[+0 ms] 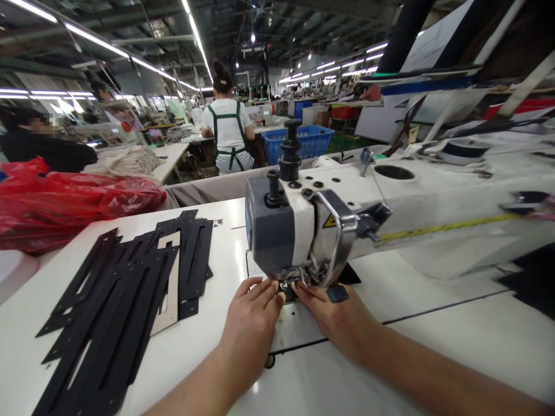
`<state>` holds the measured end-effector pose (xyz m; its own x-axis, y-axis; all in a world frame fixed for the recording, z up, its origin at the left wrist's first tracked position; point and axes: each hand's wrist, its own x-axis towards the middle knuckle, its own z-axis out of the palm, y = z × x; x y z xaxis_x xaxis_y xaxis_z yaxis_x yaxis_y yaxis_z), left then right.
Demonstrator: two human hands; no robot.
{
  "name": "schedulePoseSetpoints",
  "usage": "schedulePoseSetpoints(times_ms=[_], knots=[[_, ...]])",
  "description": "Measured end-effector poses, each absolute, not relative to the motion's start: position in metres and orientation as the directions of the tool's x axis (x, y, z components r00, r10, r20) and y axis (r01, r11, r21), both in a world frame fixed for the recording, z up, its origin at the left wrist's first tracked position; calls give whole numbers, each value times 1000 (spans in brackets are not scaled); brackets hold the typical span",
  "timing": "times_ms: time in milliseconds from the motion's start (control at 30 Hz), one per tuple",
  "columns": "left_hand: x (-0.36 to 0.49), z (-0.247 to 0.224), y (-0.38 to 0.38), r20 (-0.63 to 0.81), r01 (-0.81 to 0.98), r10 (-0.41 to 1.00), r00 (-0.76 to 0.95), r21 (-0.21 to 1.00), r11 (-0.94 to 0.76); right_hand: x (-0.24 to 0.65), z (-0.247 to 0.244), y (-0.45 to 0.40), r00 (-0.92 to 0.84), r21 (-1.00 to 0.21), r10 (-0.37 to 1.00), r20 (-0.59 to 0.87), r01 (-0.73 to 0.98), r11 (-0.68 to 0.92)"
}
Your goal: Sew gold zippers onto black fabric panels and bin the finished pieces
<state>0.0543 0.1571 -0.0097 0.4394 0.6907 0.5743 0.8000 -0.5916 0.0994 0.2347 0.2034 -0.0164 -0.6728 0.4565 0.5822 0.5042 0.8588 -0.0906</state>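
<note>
A white and grey industrial sewing machine [273,231] stands in front of me. Under its needle area lies a small black piece [288,293], mostly covered by fingers and the machine head. My left hand [254,320] is at the left side of this piece, its fingers bunched together and pressed on its edge. From the right, my right hand [340,315] reaches in below the machine head. Its fingertips are closed on the other side of the piece, partly hidden behind the metal parts. Both wrists are low over the white table [299,381].
Left of the machine lies a loose pile of black slotted strips [125,306], with one beige strip [173,283] among them. Red plastic bags [78,196] bulge at the table's left edge. Ahead, a person in a green apron [229,133] stands by a blue basket [299,143].
</note>
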Motion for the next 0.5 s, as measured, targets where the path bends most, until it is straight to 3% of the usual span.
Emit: schedulePoseSetpoints(times_ms=[500], knots=[[54, -11, 159, 598, 813, 686, 414, 97, -574, 233, -17, 205, -661, -127, 460, 593, 488, 864]])
